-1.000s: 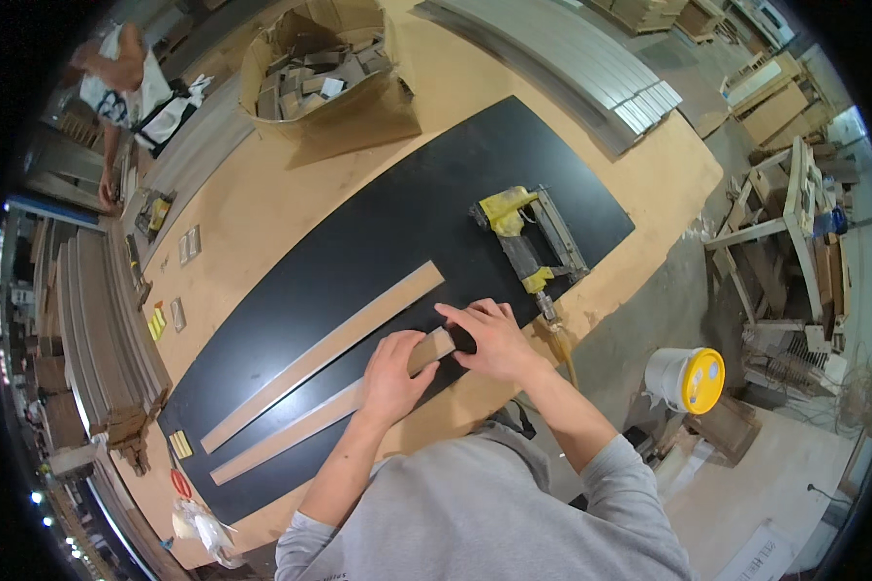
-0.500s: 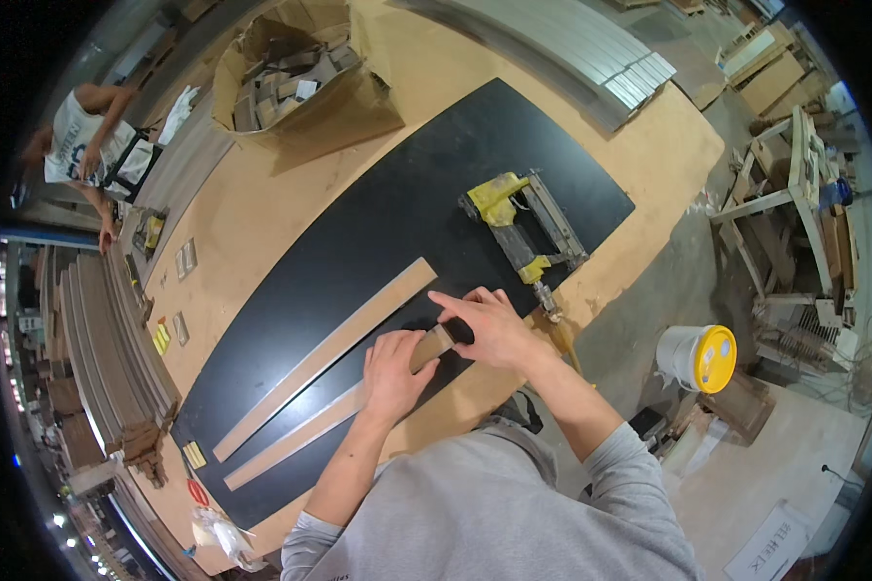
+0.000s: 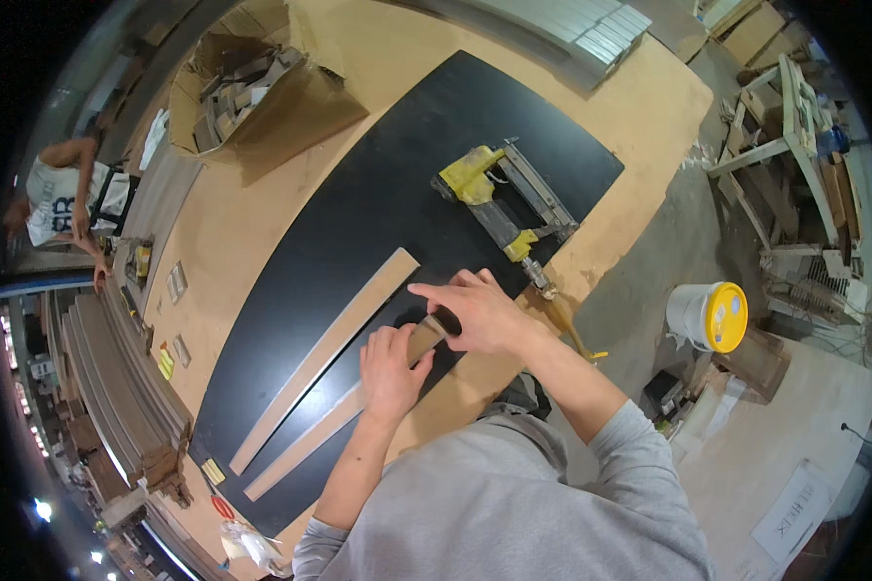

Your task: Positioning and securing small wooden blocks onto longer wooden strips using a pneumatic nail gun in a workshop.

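I see the tan wood strip (image 3: 308, 443), slim, straight, pale-edged, lying on the black panel (image 3: 358, 223) nr its near-side edge. L hand (image 3: 389, 373) pinches it btwn thumb & fingers; R hand (image 3: 482, 317) half-curled at its end, index out, can't tell what's pinched. Bare room upper-L. Panel smooth, curved-sided; 2nd strip (image 3: 324, 363) alongside, apart.

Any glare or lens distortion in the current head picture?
Head view: pale sheen towards the left end of the flat, curve-edged black board; head view: a round white lamp blown out at lower left; head view: fisheye curvature, with black corners.
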